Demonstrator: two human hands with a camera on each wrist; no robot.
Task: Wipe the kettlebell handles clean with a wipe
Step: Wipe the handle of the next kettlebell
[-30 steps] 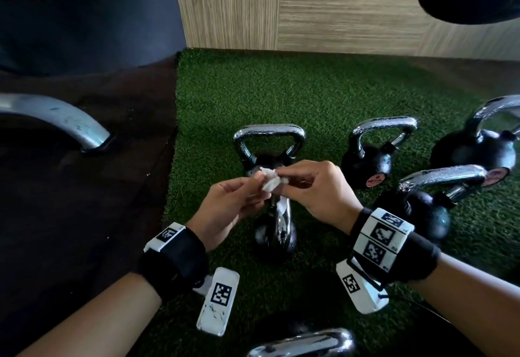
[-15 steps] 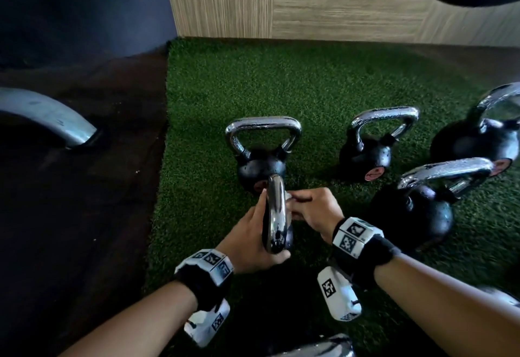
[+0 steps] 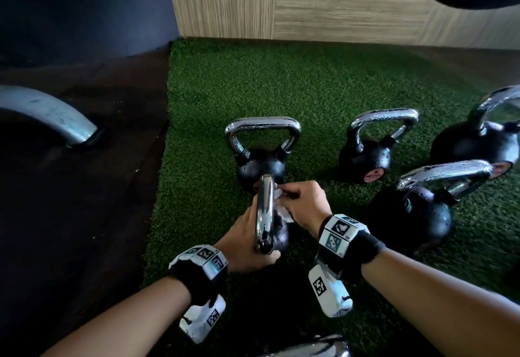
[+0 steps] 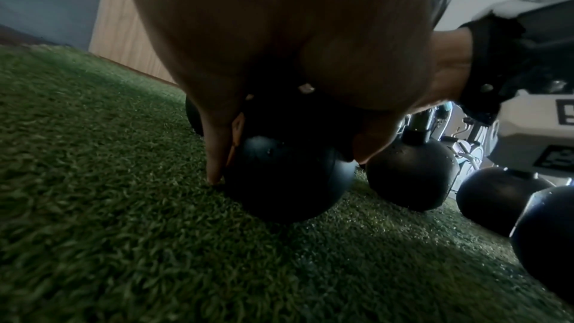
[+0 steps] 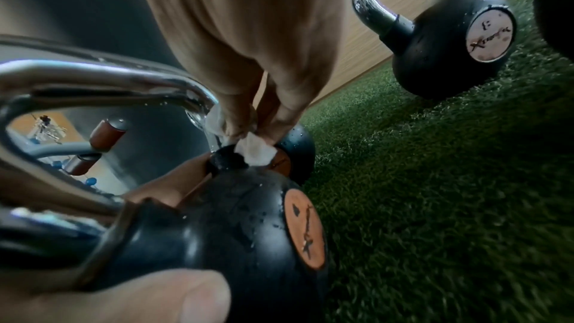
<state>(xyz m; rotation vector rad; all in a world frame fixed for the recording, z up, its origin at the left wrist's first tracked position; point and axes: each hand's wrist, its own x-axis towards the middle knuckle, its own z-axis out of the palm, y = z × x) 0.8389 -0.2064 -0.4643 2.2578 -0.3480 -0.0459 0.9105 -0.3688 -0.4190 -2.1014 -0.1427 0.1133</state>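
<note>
Wiping is under way on one kettlebell only: the right hand (image 3: 302, 204) pinches the white wipe (image 5: 253, 150) against the far end of the chrome handle (image 3: 265, 210), where it meets the black ball. Left hand (image 3: 247, 244) curls around the near kettlebell (image 4: 289, 181), bracing it on the green turf (image 3: 309, 84). Judging by the droplets on the four other kettlebells, including the one behind (image 3: 261, 143) and the right-hand one (image 3: 365, 148), those handles are probably not yet wiped, so most of the task is left. Versus a second ago: both hands were up in the air fiddling with the wipe, nothing touching metal; half a second ago they had come down onto this handle, and the grip is about the same now.
</note>
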